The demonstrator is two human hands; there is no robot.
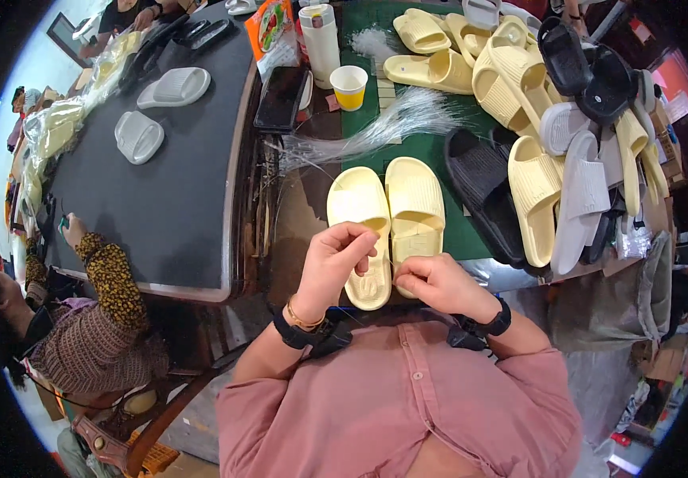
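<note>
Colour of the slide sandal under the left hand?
Pale yellow sandal; shows best in the head view.

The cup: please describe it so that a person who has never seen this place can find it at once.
Start from the green mat; just left of its far part stands the tall white bottle. The cup stands upright just to its right and slightly nearer; its low shape, open top and yellow side set it apart from the bottle.

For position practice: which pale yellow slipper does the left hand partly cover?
The left slipper of the nearest pair; the right hand overlaps the right slipper; others lie farther away.
</note>
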